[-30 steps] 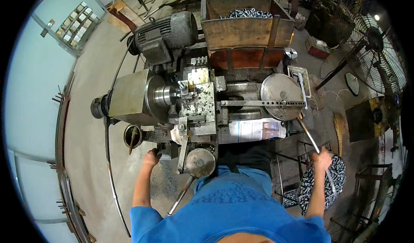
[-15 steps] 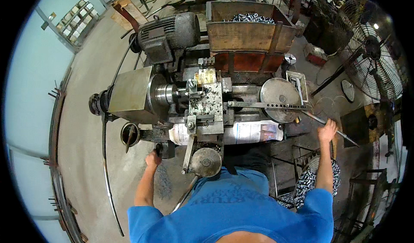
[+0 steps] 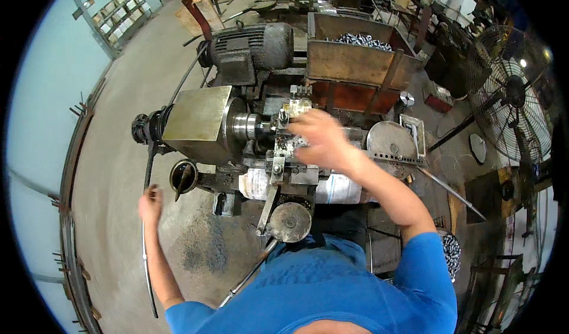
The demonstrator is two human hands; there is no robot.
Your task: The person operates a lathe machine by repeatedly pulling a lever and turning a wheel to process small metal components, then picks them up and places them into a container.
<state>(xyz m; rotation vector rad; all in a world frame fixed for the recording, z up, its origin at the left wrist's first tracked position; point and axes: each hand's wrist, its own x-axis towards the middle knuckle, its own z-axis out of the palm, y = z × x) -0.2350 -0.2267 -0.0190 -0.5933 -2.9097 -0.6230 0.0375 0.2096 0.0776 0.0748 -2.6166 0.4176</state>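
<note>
My left hand (image 3: 151, 205) is closed around the long lever rod (image 3: 148, 266) at the left of a lathe-like machine. Over the tool slide (image 3: 286, 146), my right hand (image 3: 323, 141) reaches leftward, slightly blurred, with thumb and fingers apart. Its fingertips are close to the tool post (image 3: 283, 117) and the shiny spindle chuck (image 3: 246, 125); they hide part of the slide. Whether a small piece sits at the chuck's mouth is too small to tell. To the right, the slanted metal handle (image 3: 453, 193) stands with no hand on it.
Behind the slide is a rusty metal bin (image 3: 349, 61) of small metal parts, beside a large motor (image 3: 252, 46). A pot with a brush (image 3: 184, 177) sits front left. A round handwheel plate (image 3: 290, 222) is near my waist; a fan (image 3: 514, 91) stands at right.
My right hand has let go of the slanted handle and moved left over the tool slide. My left hand has left the small black knob and moved left onto the lever rod.
</note>
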